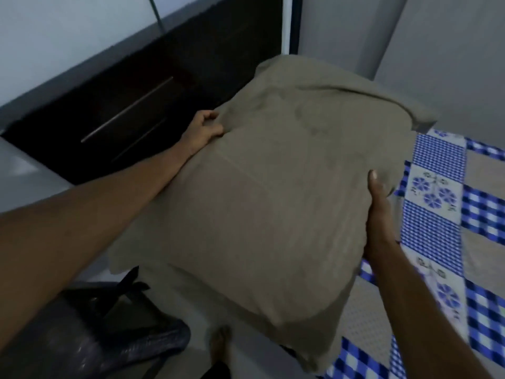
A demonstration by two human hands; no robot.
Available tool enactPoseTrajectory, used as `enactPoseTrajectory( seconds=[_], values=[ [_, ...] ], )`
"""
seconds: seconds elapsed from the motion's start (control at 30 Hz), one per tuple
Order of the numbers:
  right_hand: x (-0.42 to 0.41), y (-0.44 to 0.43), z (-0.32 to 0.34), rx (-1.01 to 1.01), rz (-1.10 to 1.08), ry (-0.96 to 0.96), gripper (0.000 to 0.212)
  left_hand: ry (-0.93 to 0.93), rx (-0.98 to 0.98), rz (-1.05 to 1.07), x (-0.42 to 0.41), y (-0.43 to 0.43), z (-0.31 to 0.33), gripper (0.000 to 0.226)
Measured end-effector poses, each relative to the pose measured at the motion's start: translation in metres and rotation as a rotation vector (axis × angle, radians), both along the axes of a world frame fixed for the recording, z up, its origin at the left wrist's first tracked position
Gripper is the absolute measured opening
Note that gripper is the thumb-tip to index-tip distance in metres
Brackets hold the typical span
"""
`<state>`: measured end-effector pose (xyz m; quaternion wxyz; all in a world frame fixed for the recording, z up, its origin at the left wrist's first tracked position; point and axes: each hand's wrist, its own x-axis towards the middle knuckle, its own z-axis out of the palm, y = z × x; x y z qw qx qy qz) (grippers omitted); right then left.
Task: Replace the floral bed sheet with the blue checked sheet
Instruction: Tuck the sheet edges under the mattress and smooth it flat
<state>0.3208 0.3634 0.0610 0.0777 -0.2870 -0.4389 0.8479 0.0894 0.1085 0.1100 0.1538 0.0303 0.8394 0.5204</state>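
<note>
Dim room, cool blue-grey cast throughout. The pale grey wall (68, 36) at upper left read brightest. Shadows were soft and diffuse. The large khaki fabric pillow (273, 201) showed low contrast and muted folds. Frame was soft overall; the blue-and-white checked cotton sheet (478, 214) smeared toward the right edge. Wide-angle distortion slanted the dark wooden cabinet (136, 105). Faint glints showed on the crumpled dark plastic bag (136, 348).

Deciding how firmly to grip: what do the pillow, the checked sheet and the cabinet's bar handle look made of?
Pillow: soft matte khaki cloth, probably cotton; it creases where the left hand and right hand grip it. Checked sheet: thin matte printed fabric, cotton-like, lying flat. Bar handle: likely brushed metal, given its pale sheen against the dark cabinet; blur leaves it open.
</note>
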Motion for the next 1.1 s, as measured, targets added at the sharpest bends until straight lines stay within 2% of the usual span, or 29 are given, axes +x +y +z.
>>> enactPoseTrajectory(
  seconds=[0.13, 0.2, 0.33, 0.43, 0.57, 0.63, 0.77, 0.83, 0.9, 0.97, 1.03, 1.1],
  values=[
    [-0.074, -0.071, -0.008, -0.012, 0.009, 0.022, 0.042, 0.001, -0.009, 0.024, -0.076, -0.078, -0.017, 0.048],
    [-0.103, -0.097, -0.016, -0.015, 0.028, 0.022, 0.050, -0.006, -0.032, 0.012, -0.107, -0.105, -0.028, 0.039],
    [-0.149, -0.132, -0.042, -0.017, 0.048, -0.008, 0.048, -0.049, -0.022, -0.004, -0.154, -0.133, -0.046, 0.048],
    [-0.168, -0.145, -0.067, -0.014, 0.013, -0.042, 0.058, -0.139, -0.030, -0.049, -0.166, -0.140, -0.060, 0.053],
    [-0.178, -0.142, -0.099, -0.025, 0.001, -0.093, 0.051, -0.185, 0.039, -0.036, -0.167, -0.130, -0.087, 0.031],
    [-0.184, -0.138, -0.108, -0.005, 0.056, -0.127, 0.056, -0.208, 0.031, -0.013, -0.170, -0.125, -0.097, 0.020],
    [-0.186, -0.128, -0.127, 0.117, 0.130, -0.242, 0.084, -0.225, -0.059, 0.017, -0.172, -0.121, -0.108, 0.024],
    [-0.182, -0.127, -0.128, 0.190, 0.063, -0.305, 0.096, -0.198, -0.218, -0.018, -0.173, -0.120, -0.107, 0.049],
    [-0.179, -0.127, -0.119, 0.325, -0.060, -0.344, 0.099, -0.058, -0.409, -0.023, -0.173, -0.118, -0.105, 0.063],
    [-0.177, -0.124, -0.114, 0.423, -0.097, -0.352, 0.094, 0.061, -0.511, -0.027, -0.168, -0.111, -0.098, 0.065],
    [-0.176, -0.123, -0.109, 0.457, -0.111, -0.350, 0.086, -0.043, -0.472, -0.055, -0.159, -0.097, -0.088, 0.067],
    [-0.179, -0.124, -0.104, 0.467, -0.103, -0.392, 0.084, -0.228, -0.426, -0.100, -0.156, -0.091, -0.080, 0.081]
  ],
)
